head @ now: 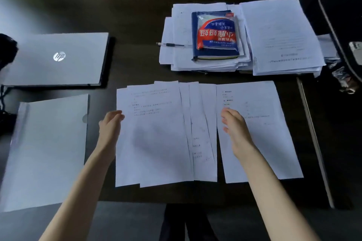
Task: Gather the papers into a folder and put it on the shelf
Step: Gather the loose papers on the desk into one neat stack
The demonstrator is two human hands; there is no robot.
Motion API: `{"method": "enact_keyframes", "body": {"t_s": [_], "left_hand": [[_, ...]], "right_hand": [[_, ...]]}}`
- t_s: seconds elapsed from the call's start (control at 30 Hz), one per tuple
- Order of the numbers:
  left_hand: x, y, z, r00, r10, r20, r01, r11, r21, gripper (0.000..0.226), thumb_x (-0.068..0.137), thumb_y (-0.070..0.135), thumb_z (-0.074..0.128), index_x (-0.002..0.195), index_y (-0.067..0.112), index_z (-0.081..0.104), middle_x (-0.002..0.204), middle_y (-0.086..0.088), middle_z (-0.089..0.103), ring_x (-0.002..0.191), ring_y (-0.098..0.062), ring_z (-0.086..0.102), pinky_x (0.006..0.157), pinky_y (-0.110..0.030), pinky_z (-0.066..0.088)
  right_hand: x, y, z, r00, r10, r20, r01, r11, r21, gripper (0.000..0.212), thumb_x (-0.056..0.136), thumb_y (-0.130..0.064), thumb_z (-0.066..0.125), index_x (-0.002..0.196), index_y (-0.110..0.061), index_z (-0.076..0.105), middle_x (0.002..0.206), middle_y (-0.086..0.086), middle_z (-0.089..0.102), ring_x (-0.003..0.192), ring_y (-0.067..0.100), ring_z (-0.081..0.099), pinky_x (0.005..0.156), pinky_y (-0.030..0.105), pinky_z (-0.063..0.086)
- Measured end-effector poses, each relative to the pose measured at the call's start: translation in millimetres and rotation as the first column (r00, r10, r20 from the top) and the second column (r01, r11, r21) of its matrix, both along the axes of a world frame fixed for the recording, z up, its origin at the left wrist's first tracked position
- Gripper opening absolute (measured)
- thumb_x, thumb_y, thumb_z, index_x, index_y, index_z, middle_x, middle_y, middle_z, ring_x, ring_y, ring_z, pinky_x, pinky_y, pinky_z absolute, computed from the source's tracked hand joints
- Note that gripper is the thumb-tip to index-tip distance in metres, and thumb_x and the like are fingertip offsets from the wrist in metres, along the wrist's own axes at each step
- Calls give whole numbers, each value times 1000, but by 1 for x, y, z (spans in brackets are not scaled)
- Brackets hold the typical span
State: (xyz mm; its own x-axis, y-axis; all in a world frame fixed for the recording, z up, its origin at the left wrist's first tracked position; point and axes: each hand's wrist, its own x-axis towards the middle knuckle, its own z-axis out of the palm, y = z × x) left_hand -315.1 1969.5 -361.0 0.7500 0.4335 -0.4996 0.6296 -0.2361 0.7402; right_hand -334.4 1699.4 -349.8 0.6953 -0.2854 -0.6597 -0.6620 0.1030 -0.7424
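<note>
Your hands, left hand (pixel 110 123) and right hand (pixel 234 126), were open and empty over the fanned papers (pixel 166 133) mid-frame; squeezing them together unevenly could've crumpled sheets.

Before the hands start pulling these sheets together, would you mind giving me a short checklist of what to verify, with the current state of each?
1. Both hands free: left hand and right hand hold nothing. Ok.
2. Hands placed either side of the spread: left at the left edge of the loose sheets, right over the gap beside the right-hand sheet. Ok.
3. Sheets gathered in one stack: they are fanned out, overlapping. Not ok.
4. Folder within reach, lying beside the sheets. Ok.
5. Folder open to receive them: cannot tell.
6. Shelf located: not in view. Cannot tell.
</note>
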Motion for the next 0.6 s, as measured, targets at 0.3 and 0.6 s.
{"method": "enact_keyframes", "body": {"t_s": [0.3, 0.6], "left_hand": [[8, -1, -48, 972, 88, -218, -32, 968, 249, 40, 85, 21, 42, 124, 11, 45, 141, -19, 27, 130, -35, 24, 110, -47, 22], [12, -40, -43, 984, 5, -177, -3, 1000, 12, 41, 86, 19, 42, 126, 15, 50, 141, -11, 28, 130, -30, 24, 101, -38, 27]], "right_hand": [[-1, 21, -35, 994, 6, -111, -24, 987, -161, 48, 86, -14, 46, 129, 4, 40, 140, 23, 33, 130, 36, 32, 107, 53, 31], [9, 40, -36, 995, -12, -96, 2, 995, -97, 31, 75, -8, 44, 58, -25, 23, 59, -3, 24, 58, 18, 18, 54, 31, 13]]}}
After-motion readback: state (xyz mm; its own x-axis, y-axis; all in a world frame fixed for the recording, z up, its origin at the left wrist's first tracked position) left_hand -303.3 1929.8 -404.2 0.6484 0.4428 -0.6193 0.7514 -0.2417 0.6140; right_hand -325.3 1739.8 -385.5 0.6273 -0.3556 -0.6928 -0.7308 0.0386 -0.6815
